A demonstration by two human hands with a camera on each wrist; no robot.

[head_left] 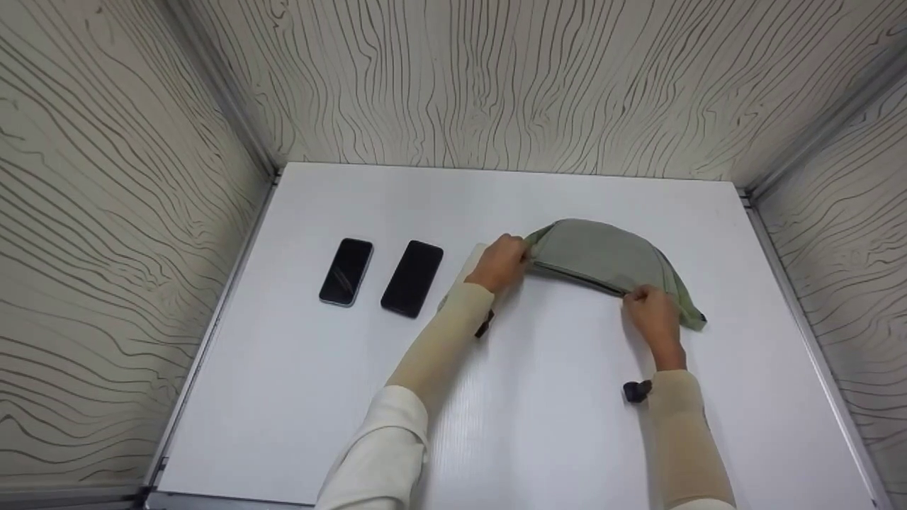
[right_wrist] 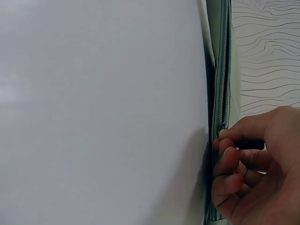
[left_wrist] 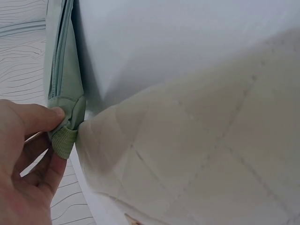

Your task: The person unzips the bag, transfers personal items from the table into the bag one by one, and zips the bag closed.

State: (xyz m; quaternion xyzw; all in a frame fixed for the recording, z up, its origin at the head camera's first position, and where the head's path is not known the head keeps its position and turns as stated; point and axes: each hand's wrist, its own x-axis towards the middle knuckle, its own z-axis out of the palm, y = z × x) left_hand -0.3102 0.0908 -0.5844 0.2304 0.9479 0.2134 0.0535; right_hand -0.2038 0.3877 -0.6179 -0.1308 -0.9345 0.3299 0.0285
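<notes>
A grey-green crescent-shaped zip bag (head_left: 599, 251) lies on the white table, its long zipper (right_wrist: 224, 70) along the edge facing me. At the bag's left end, my left hand (head_left: 500, 262) pinches the corner by a ribbed webbing tab (left_wrist: 64, 142) between thumb and fingers. Farther right along the zipper, my right hand (head_left: 653, 316) pinches the dark zipper pull (right_wrist: 251, 144), with the other fingers curled below it. A cream quilted piece (left_wrist: 187, 140) lies beneath my left wrist; in the head view my forearm covers most of it.
Two dark-screened phones, a left phone (head_left: 346, 272) and a right phone (head_left: 412, 278), lie side by side on the white table (head_left: 553, 411), left of my left arm. Patterned panels (head_left: 453, 85) wall the table at the back and both sides.
</notes>
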